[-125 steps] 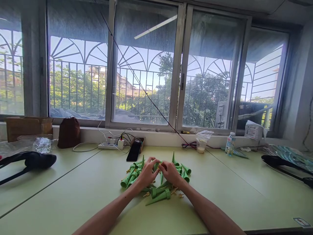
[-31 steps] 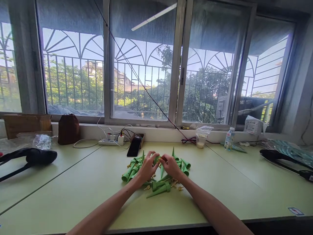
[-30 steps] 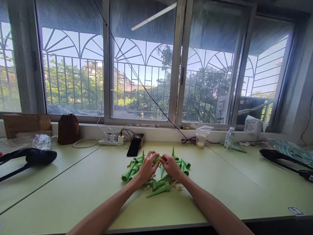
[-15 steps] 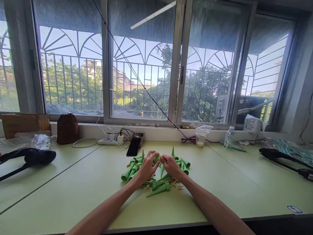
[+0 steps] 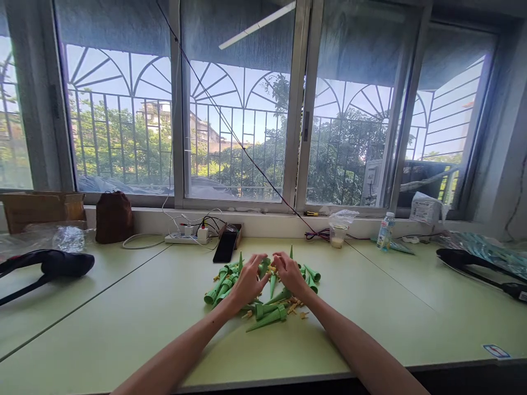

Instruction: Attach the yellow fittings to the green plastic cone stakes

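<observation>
My left hand (image 5: pixel 249 278) is curled round a green plastic cone-shaped spike (image 5: pixel 264 266), gripping it between thumb and fingers. A small yellow plastic piece (image 5: pixel 272 269) shows at the spike's right side, between my hands; whether it is joined to the spike I cannot tell. Just right of it, my right hand (image 5: pixel 290 274) has its thumb and fingers apart, with nothing visible in them. Several more green spikes (image 5: pixel 267 317) lie around and under both hands. Small yellow pieces (image 5: pixel 303 315) are scattered among them.
Behind the pile lie a dark phone (image 5: pixel 224 247) and a power strip (image 5: pixel 187 239) with cables. A plastic cup (image 5: pixel 337 236) and a bottle (image 5: pixel 386 232) stand at the back right. Black strapped items (image 5: pixel 68 264) lie at the left, with another at the far right.
My right hand's fingers have opened and moved slightly up and away from the spike, uncovering the yellow piece. My left hand has stayed nearly still.
</observation>
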Tool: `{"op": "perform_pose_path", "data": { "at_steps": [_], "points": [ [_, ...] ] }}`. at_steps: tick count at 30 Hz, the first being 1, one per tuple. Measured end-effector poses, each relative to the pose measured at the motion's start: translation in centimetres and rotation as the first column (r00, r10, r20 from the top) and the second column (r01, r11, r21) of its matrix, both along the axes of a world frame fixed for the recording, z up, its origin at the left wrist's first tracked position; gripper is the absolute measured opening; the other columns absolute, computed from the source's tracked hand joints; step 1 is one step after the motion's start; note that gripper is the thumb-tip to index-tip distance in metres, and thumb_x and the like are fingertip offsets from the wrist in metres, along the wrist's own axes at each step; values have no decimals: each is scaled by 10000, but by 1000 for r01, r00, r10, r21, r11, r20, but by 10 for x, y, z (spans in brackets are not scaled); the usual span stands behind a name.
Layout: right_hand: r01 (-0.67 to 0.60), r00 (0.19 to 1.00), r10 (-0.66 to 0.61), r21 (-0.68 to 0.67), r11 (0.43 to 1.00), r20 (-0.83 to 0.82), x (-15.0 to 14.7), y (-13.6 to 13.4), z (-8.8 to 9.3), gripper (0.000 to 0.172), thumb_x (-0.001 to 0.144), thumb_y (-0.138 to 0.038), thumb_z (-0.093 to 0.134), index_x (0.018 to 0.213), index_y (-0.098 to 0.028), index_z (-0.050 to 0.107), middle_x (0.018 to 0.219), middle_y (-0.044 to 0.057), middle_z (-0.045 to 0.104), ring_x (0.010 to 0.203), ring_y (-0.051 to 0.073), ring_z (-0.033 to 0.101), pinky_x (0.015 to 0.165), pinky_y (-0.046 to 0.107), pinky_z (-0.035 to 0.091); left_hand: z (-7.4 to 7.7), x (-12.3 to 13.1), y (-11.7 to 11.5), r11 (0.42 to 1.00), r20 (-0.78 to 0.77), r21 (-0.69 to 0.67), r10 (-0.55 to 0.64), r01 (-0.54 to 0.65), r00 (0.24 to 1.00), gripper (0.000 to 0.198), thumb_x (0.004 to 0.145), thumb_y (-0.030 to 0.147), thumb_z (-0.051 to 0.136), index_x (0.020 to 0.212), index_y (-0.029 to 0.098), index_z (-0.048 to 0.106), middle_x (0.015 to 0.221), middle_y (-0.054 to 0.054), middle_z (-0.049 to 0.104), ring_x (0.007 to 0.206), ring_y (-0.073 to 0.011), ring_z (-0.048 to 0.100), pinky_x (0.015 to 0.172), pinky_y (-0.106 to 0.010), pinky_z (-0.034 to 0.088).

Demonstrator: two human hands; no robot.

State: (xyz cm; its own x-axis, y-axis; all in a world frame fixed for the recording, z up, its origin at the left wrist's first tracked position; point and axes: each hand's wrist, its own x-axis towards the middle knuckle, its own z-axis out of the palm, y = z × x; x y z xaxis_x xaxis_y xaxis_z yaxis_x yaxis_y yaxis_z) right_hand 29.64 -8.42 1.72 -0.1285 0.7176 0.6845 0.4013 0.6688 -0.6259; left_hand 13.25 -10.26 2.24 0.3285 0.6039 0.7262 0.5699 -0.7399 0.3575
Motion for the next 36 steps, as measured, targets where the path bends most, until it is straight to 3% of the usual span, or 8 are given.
{"op": "perform_pose_path", "data": {
  "at_steps": [4,10,15,20,24,28,36],
  "points": [
    [-37,999,36,34,999,36,-2,-1,0,349,952,-375,389,1145,-153,578,769,37,667,636,149,569,616,242,412,0,1,-2,1000,2,-17,-14,14,1000,449,790,226,595,1211,223,440,1101,-65,590,590,-107,528,646,-297,478],
    [-58,997,56,43,997,44,0,-2,1,322,929,-358,451,1117,-154,613,783,34,669,680,147,588,655,231,423,0,0,-2,999,-18,-47,-27,26,999,492,808,266,582,1270,245,413,1090,-47,621,553,-95,517,616,-264,461],
    [-38,998,36,46,998,54,3,0,1,312,922,-378,456,954,-154,670,795,44,676,700,152,591,653,232,421,-1,0,-2,998,-102,-57,-8,2,995,473,868,311,516,1326,227,428,715,26,602,522,-120,508,585,-249,435],
    [-11,1000,12,-45,999,23,4,7,-3,306,870,-393,517,812,-139,678,726,45,671,672,158,590,615,235,411,-3,-1,-1,993,-95,-109,-56,46,994,499,840,299,549,1322,210,454,582,60,555,484,-118,518,540,-228,426],
    [-17,998,8,-166,986,-57,5,12,-5,329,822,-451,556,726,-146,631,659,34,638,594,142,566,555,228,401,-4,-1,-1,978,-50,-171,-131,120,990,522,822,220,532,1334,213,430,600,52,603,469,-111,538,515,-217,438],
    [-110,987,67,-305,946,-148,6,17,-7,408,788,-571,558,681,-179,529,470,-47,481,421,104,455,446,217,343,-2,0,-4,950,5,-230,-217,213,976,494,863,228,489,1348,228,402,663,22,654,543,-133,619,547,-229,488],
    [-105,983,58,-271,957,-174,6,19,-10,435,771,-597,557,639,-187,496,467,-55,461,415,95,420,443,220,319,-1,1,-5,950,31,-220,-219,220,975,463,871,252,490,1326,235,405,736,0,673,616,-153,662,564,-242,522]
  ]
}}
